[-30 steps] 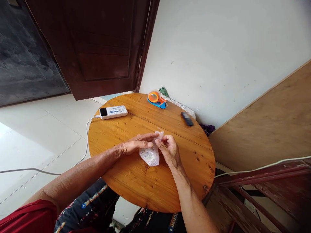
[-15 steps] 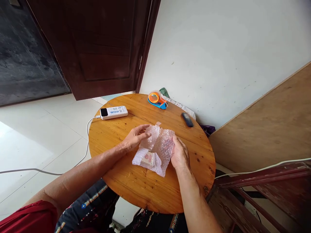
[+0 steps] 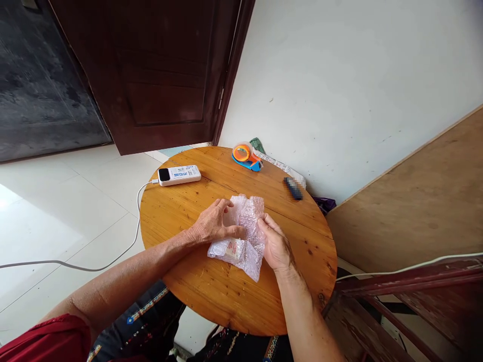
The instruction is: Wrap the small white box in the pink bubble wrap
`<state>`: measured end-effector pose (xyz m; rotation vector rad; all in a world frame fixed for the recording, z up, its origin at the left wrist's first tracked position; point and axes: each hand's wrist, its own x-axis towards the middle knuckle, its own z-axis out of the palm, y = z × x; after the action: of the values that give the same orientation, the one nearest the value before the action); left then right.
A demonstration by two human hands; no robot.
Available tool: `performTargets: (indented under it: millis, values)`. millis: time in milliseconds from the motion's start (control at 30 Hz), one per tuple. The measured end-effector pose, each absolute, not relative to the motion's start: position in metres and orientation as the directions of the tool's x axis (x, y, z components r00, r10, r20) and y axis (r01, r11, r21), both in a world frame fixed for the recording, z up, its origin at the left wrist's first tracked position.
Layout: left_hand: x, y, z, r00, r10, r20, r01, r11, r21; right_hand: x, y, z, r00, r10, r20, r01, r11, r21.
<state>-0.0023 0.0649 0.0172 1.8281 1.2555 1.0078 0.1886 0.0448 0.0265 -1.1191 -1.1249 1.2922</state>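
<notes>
A sheet of clear bubble wrap (image 3: 252,213) lies on the round wooden table in front of me, partly folded around a small pale box (image 3: 234,248) with red print. My right hand (image 3: 276,242) pinches the wrap's right edge between thumb and fingers. My left hand (image 3: 216,222) rests over the wrap's left side, its thumb stretched across toward the middle and its fingers apart and slightly bent. Part of the box is covered by the wrap's near fold.
On the table (image 3: 177,211) stand an orange and blue tape dispenser (image 3: 247,156) at the back, a white device (image 3: 180,175) with a cable at the left, and a blurred dark object (image 3: 293,188) at the right. A white wall (image 3: 339,75) rises behind.
My left hand has moved inward and nearer over the wrap, its thumb now across it. My right hand has drawn the wrap's right side slightly left and up.
</notes>
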Motion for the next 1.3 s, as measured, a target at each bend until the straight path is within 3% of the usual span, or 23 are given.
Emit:
performTargets:
  millis: [133,267,400,500,567,633,733,867,967,1133,1300]
  values:
    - [-0.005,0.076,0.013,0.153,0.985,0.075,0.153,-0.099,0.983,0.191,0.050,0.025,0.056,0.997,-0.049,-0.251,-0.034,-0.967]
    - [-0.012,0.083,0.019,0.106,0.993,-0.052,-0.075,0.060,0.995,0.198,0.055,0.019,0.123,0.990,-0.072,-0.254,-0.039,-0.966]
    - [-0.014,0.075,0.028,0.138,0.972,0.189,0.036,-0.195,0.980,0.196,0.051,0.022,0.070,0.996,-0.049,-0.232,-0.031,-0.972]
    - [-0.011,0.063,0.030,0.326,0.878,0.351,0.099,-0.400,0.911,0.190,0.044,0.029,0.000,0.999,-0.055,-0.227,-0.053,-0.973]
    - [-0.007,0.059,0.028,0.422,0.829,0.366,0.079,-0.436,0.896,0.187,0.041,0.032,-0.064,0.995,-0.073,-0.211,-0.085,-0.974]
    - [-0.003,0.060,0.022,0.423,0.847,0.321,0.017,-0.362,0.932,0.187,0.041,0.034,-0.085,0.993,-0.083,-0.198,-0.099,-0.975]
    - [-0.002,0.070,0.015,0.295,0.941,0.167,-0.159,-0.124,0.979,0.190,0.046,0.031,0.002,0.999,-0.051,-0.219,-0.050,-0.974]
    - [-0.010,0.085,0.015,0.096,0.987,-0.127,-0.418,0.156,0.895,0.198,0.055,0.025,0.125,0.992,-0.026,-0.256,0.007,-0.967]
    - [-0.016,0.093,0.018,0.064,0.961,-0.269,-0.491,0.265,0.829,0.201,0.058,0.021,0.227,0.972,-0.058,-0.222,-0.006,-0.975]
    - [-0.016,0.096,0.020,0.053,0.956,-0.289,-0.508,0.275,0.816,0.206,0.060,0.017,0.336,0.941,-0.034,-0.225,0.045,-0.973]
    - [-0.018,0.088,0.022,0.015,0.996,-0.084,-0.359,0.084,0.929,0.212,0.062,0.013,0.344,0.938,-0.033,-0.146,0.019,-0.989]
